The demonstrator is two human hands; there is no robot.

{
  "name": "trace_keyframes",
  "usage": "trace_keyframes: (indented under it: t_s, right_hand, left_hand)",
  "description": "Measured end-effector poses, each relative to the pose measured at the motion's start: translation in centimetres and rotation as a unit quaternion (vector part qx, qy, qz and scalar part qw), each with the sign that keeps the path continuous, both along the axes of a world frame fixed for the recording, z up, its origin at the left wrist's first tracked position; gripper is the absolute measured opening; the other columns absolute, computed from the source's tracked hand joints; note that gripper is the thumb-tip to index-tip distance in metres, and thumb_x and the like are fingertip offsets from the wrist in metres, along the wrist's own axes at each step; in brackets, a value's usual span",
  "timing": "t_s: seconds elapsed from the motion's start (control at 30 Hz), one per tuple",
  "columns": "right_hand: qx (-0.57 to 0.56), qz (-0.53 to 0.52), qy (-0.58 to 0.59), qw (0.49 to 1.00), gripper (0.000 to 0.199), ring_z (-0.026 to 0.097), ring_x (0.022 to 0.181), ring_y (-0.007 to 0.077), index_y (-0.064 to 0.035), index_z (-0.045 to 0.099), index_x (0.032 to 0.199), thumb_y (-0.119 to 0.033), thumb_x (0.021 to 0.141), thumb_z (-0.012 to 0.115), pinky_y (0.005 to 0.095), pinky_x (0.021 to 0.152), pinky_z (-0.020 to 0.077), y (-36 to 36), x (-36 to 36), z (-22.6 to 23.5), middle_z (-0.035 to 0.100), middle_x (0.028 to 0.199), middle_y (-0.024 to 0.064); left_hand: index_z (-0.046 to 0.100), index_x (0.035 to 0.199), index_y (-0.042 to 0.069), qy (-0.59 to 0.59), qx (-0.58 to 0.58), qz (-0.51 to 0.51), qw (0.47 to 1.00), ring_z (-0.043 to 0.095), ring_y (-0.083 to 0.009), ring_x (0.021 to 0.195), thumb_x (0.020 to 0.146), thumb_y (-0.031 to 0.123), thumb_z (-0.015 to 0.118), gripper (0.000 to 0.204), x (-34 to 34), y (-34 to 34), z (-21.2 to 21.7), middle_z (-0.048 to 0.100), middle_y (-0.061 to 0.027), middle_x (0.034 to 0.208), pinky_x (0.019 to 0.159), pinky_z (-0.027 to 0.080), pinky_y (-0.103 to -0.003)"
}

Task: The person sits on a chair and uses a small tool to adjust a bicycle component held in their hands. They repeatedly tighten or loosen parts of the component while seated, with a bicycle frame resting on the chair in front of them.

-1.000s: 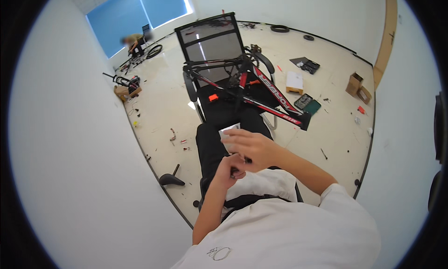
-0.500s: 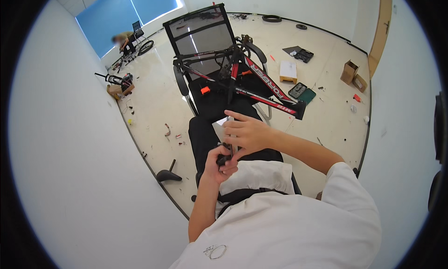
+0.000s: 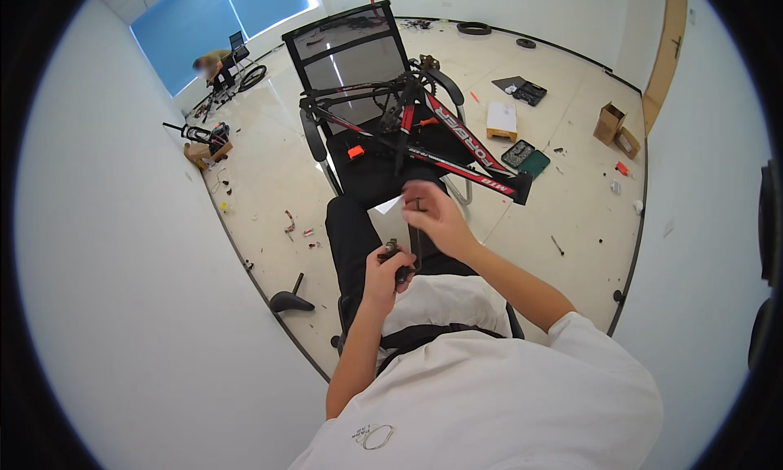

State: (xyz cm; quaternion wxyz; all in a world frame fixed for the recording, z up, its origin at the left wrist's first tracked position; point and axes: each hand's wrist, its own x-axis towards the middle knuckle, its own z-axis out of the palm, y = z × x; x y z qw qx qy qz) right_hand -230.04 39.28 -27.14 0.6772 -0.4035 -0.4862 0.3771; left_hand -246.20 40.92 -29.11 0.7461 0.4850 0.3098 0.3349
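My left hand (image 3: 383, 281) is closed around a small black bike part (image 3: 392, 247) with a metallic end, held above my lap. Most of that part is hidden by the fingers. A thin dark rod (image 3: 419, 246), which looks like a hex key, runs up from beside the left fingers. At its upper end my right hand (image 3: 436, 221) has its fingers curled around it, a little blurred. Beyond both hands, a black, red and white bicycle frame (image 3: 466, 136) rests across a black mesh chair (image 3: 356, 70).
An orange-red object (image 3: 356, 152) sits on the chair seat. To the right are an open tool case (image 3: 519, 154), a white-and-yellow box (image 3: 502, 119) and cardboard boxes (image 3: 609, 123). A bike saddle (image 3: 292, 302) lies at left. Far left, another person (image 3: 216, 65) bends over bike parts.
My right hand has moved up and away from my left hand, so the rod between them now shows. The left hand still holds the black part.
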Motion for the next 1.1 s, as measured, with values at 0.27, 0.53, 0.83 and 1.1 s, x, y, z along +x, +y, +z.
trace_keyframes:
  t_s: [0.27, 0.53, 0.83, 1.1]
  right_hand:
    - [-0.087, 0.119, 0.187, 0.971, 0.037, 0.031, 0.043, 0.0062, -0.0093, 0.042, 0.057, -0.016, 0.090, 0.057, 0.0270, 0.041, 0.0244, 1.4, -4.1, 5.0, 0.035, 0.049, -0.0050]
    - [0.334, -0.048, -0.387, 0.858, 0.040, 0.041, 0.037, 0.0234, -0.0060, 0.046, 0.052, -0.019, 0.086, 0.063, 0.0330, 0.047, 0.0368, -1.5, -11.0, 5.0, 0.044, 0.046, 0.0088]
    - [0.214, 0.159, -0.555, 0.788, 0.021, 0.060, 0.070, 0.0231, -0.0041, 0.057, 0.068, -0.017, 0.081, 0.066, 0.0379, 0.063, 0.0460, -4.0, -5.1, -1.8, 0.059, 0.069, 0.0094]
    - [-0.019, 0.234, -0.153, 0.960, 0.029, 0.064, 0.094, 0.0161, -0.0035, 0.061, 0.117, -0.019, 0.095, 0.049, 0.0330, 0.079, 0.0506, 5.0, -1.0, 4.2, 0.069, 0.102, 0.0085]
  left_hand:
    - [0.053, 0.074, 0.004, -0.135, -0.045, 0.041, 0.989, 0.046, -0.0128, 0.041, 0.094, 0.022, 0.058, 0.027, 0.0, 0.0, -0.8, 0.053, -0.0059, 0.063, 0.036, 0.029, -0.024]
    - [0.054, 0.082, 0.008, -0.177, -0.113, 0.101, 0.973, 0.046, -0.0152, 0.043, 0.096, 0.035, 0.054, 0.031, -1.8, 3.3, -3.3, 0.051, -0.0048, 0.060, 0.042, 0.037, -0.028]
    - [0.055, 0.077, 0.010, -0.315, -0.243, 0.025, 0.917, 0.036, -0.0092, 0.035, 0.097, 0.039, 0.051, 0.036, -5.7, 4.8, 1.5, 0.050, -0.0059, 0.054, 0.036, 0.027, -0.022]
    - [0.053, 0.078, 0.009, -0.073, -0.144, -0.008, 0.987, 0.033, -0.0113, 0.035, 0.095, 0.037, 0.053, 0.033, -1.2, 1.1, 0.7, 0.048, -0.0060, 0.055, 0.035, 0.024, -0.024]
